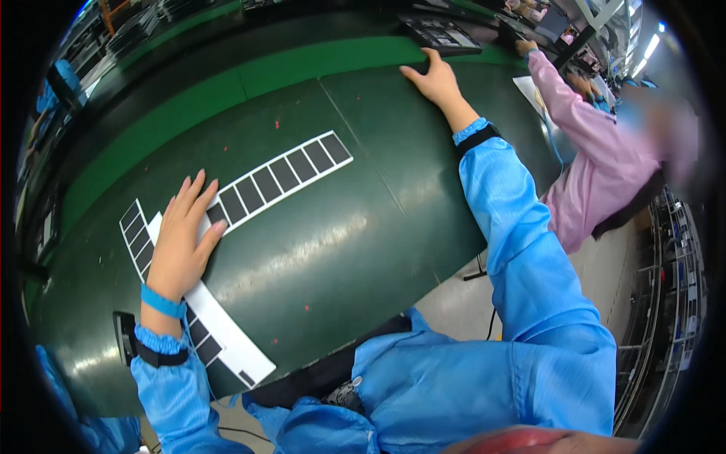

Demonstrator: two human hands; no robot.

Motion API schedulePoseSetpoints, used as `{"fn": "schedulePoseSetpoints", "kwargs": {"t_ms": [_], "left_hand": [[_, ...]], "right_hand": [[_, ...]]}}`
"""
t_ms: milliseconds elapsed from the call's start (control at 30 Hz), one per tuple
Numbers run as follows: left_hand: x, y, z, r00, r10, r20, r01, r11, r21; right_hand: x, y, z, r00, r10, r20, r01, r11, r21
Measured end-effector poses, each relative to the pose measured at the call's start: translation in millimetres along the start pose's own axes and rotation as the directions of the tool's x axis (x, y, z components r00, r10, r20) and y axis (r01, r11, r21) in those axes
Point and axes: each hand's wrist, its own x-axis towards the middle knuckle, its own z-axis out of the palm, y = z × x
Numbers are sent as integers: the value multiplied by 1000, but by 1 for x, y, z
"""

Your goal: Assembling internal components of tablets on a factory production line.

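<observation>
My left hand (181, 234) lies flat, fingers spread, over white strips on the dark green table (340, 250). One strip with black rectangles (280, 180) runs from beneath its fingers toward the upper right. Under the palm and wrist, a second strip with black rectangles (136, 233) slants down toward my body, partly covered by a mostly blank white strip (231, 329). My right hand (439, 82) reaches to the table's far side, thumb and index finger apart, with nothing visible in it. Just beyond its fingertips sits a black, flat device-like case (442, 38) with its inner parts showing.
Along the far side runs a bright green band (227, 98) beside a dark track. At right, a co-worker in a pink sleeve (575, 113) reaches to another black case (510, 34). A small black object (125, 337) stands by my left wrist. Tiny red bits dot the table.
</observation>
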Motion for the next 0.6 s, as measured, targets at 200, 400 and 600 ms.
{"fn": "schedulePoseSetpoints", "kwargs": {"t_ms": [200,400,600], "left_hand": [[-3,5,-5,999,-51,20,51,999,1],[3,9,-7,992,-103,72,102,995,7],[10,10,-8,988,-123,89,124,992,-4]], "right_hand": [[67,49,16,987,141,-78,-150,981,-124],[113,73,34,992,124,-31,-127,980,-154],[126,79,33,998,43,-46,-48,992,-117]]}}
